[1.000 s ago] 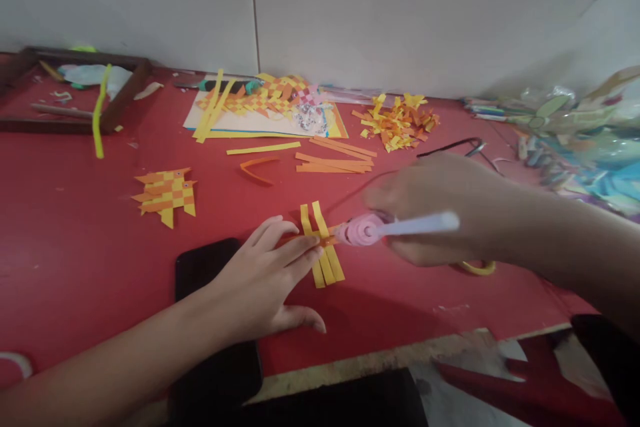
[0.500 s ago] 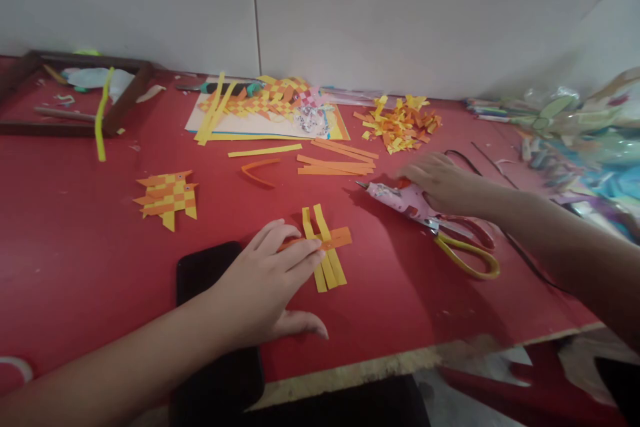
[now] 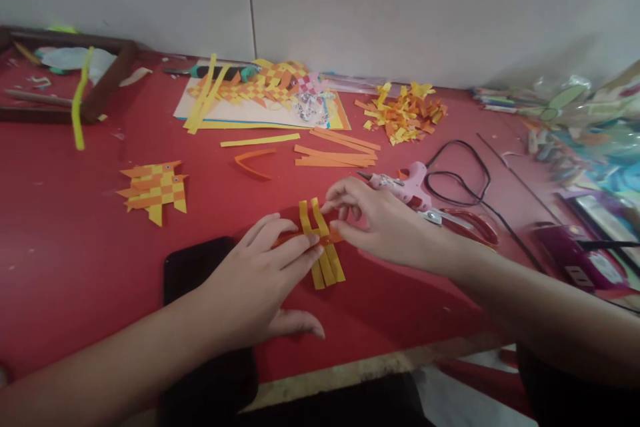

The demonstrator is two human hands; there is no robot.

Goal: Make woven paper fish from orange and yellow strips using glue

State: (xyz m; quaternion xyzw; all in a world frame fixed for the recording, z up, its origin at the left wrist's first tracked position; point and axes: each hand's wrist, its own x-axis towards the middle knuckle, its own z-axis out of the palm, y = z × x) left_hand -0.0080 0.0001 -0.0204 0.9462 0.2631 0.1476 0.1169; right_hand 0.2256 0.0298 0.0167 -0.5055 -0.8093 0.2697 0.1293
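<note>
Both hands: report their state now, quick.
Left hand: open, resting on the yellow and orange paper strips.
Right hand: fingers partly curled beside them; grip cannot be told.

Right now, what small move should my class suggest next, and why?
Perhaps the right hand should pinch the yellow strip end beside it: the glue gun lies out of its grasp, and the left hand rests on the crossed strips.

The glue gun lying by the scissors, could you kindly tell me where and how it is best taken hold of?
I would grip the glue gun by its handle, coming from the right. It lies on its side with the dark nozzle pointing left and the handle jutting toward the far side, so that approach should keep fingers off the tip, which might be hot.
</note>
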